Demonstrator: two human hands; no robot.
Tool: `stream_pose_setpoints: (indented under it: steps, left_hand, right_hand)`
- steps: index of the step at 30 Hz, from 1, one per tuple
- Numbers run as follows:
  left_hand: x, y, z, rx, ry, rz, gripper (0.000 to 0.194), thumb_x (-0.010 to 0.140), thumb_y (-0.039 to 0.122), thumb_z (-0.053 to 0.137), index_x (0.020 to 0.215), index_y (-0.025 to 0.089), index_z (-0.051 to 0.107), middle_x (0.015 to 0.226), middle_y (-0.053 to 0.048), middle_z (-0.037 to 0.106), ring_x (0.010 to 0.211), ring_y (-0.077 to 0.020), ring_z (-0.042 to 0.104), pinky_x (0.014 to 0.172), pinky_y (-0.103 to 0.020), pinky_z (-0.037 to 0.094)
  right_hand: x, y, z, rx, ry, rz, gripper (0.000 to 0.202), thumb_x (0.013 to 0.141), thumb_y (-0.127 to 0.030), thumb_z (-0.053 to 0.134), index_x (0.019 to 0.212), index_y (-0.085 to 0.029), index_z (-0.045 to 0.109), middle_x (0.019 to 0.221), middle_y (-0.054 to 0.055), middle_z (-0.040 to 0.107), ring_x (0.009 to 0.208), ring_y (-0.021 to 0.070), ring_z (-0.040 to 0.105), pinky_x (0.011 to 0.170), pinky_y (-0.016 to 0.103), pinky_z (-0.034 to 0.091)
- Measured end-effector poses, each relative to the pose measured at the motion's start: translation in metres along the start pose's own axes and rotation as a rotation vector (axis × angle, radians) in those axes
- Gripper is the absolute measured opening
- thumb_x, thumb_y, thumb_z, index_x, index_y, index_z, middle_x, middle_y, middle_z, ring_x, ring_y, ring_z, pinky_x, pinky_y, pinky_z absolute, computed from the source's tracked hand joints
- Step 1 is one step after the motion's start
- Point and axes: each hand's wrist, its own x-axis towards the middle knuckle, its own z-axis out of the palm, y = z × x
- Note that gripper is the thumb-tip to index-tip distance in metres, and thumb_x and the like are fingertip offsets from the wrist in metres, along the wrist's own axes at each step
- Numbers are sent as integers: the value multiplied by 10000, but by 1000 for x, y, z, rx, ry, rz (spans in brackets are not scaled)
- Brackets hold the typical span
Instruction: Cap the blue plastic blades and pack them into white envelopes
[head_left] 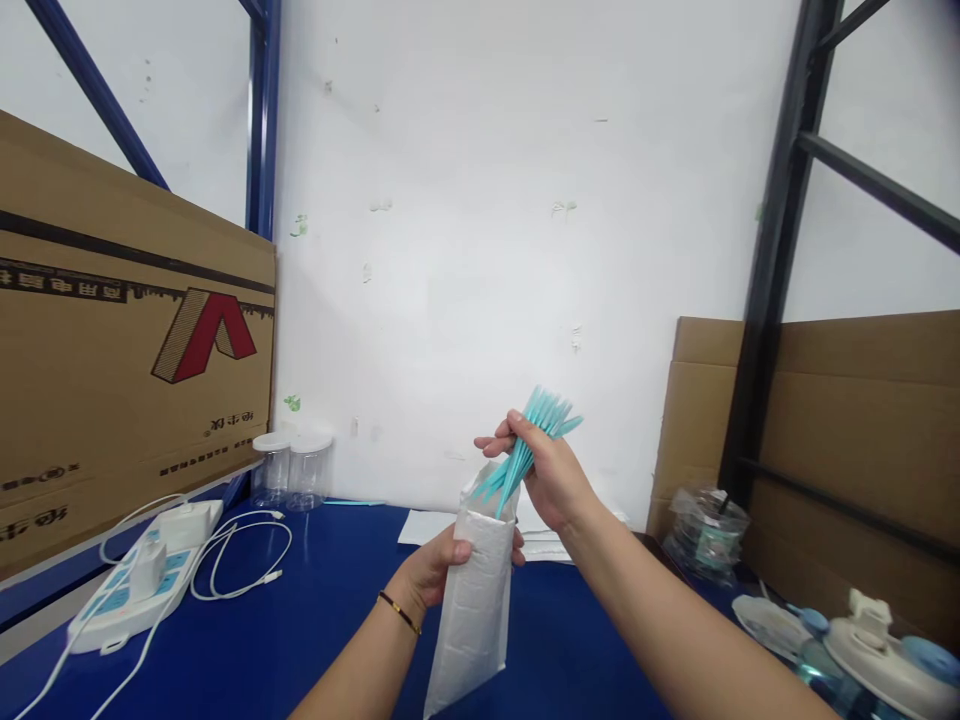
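A bundle of turquoise sticks is pinched by the thumb and fingers of the right hand, above the white pouch, which is clasped by the left hand, its thumb pressed on the front. The lower tips are placed at the open mouth; most of the length is left outside.

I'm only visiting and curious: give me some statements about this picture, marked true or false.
1. The left hand grips a white padded mailer. True.
2. The right hand is empty. False: the right hand holds a bunch of turquoise sticks.
3. A bracelet circles the left wrist. True.
4. The two clear jars have no lids. False: both clear jars have white lids.
5. A power strip lies at the picture's right edge. False: it's on the left.
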Motion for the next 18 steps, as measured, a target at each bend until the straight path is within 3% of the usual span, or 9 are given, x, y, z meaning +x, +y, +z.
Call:
stream_pose_setpoints:
  steps: [6,12,18]
  left_hand:
    - [-4,-12,-2,-21,-32,18,735,502,530,700,1082,104,550,1020,-125,614,871,-246,585,722,-302,437]
    - [-4,-19,0,-55,-10,-44,751,488,545,664,1074,91,544,944,-97,615,890,-256,577,779,-327,422]
    - [-1,-21,3,-87,-18,-38,743,468,534,678,1063,102,565,936,-104,611,844,-234,592,784,-337,437]
  right_hand:
    - [-14,22,-3,-241,5,69,372,732,-522,630,752,-152,658,913,54,669,795,186,579,639,263,413]
    - [-24,29,-13,-283,-112,213,319,669,-444,711,803,-169,620,636,-27,560,539,104,463,451,205,304]
    - [-26,27,-17,-326,-185,245,374,625,-373,762,904,-199,585,660,-38,559,502,93,471,391,175,291]
